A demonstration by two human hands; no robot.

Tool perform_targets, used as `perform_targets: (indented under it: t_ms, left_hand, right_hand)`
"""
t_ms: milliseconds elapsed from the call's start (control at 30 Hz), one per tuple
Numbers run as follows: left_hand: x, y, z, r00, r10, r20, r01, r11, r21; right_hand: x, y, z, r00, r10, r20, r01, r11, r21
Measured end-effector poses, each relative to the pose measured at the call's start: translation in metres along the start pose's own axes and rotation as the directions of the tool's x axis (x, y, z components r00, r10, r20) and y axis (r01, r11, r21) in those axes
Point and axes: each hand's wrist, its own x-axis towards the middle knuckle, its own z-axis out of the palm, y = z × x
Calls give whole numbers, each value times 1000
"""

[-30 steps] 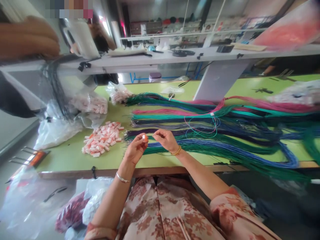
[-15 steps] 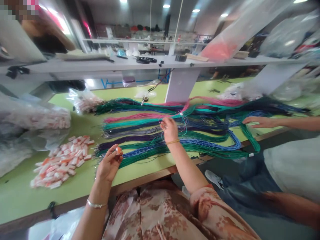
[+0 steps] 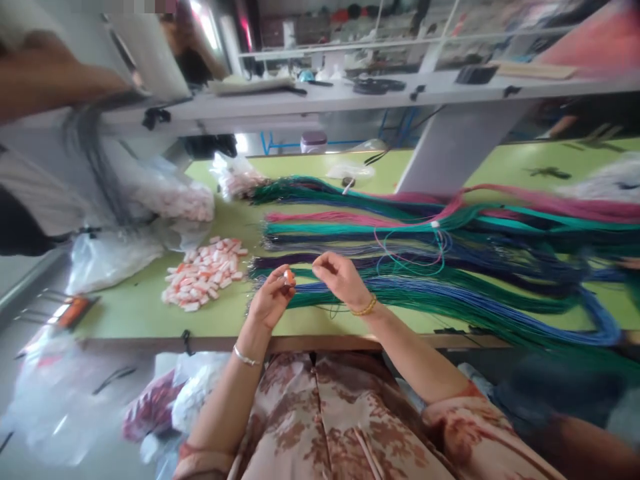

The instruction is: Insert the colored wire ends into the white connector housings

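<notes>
My left hand (image 3: 270, 300) is closed on a small orange-and-white plastic piece (image 3: 289, 276), held up between thumb and fingers. Just to its right, apart from it, my right hand (image 3: 344, 283) has its thumb and fingertips pinched together. Whatever may be in that pinch is too small to make out. Both hands are over the near cord bundles. Left of them lies a pile of similar orange-and-white pieces (image 3: 206, 272). Long thin cords in pink (image 3: 325, 218), blue (image 3: 425, 288) and green (image 3: 525, 305) stretch rightward, and a loose pink-and-teal loop (image 3: 413, 257) rests on them.
Plastic bags (image 3: 173, 197) of pieces sit at the table's left. A shelf (image 3: 325, 100) with scissors (image 3: 379, 86) runs across the back, on a white upright (image 3: 457, 153). Someone's arm (image 3: 60, 77) is at upper left above dark strands (image 3: 95, 160); another person is at the right.
My view has swung left. My right hand has come off the middle of the cords and moved close to my left hand. An arm and dark strands have appeared at the left.
</notes>
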Motion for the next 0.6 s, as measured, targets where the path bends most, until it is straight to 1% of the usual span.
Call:
perform_targets:
  t_ms: [100,200,300,433,600]
  left_hand:
    - [-5,2,-7,1000,4,5,-4,1000,-22]
    - [-7,2,-12,1000,2,7,-2,999,-49]
    - [-8,2,-16,1000,12,24,-11,998,-62]
    - [-10,3,-19,998,19,58,-17,999,-47]
    - [-13,1,-22,996,47,70,-46,999,-14]
  right_hand:
    - [-4,6,21,993,-33,117,53,984,-172]
    - [-4,14,29,985,-48,168,95,955,-282]
    - [-4,20,33,981,-52,187,115,931,-345]
    - [-3,22,36,982,-56,181,129,896,-424]
    - [-2,24,39,981,-55,188,136,881,-452]
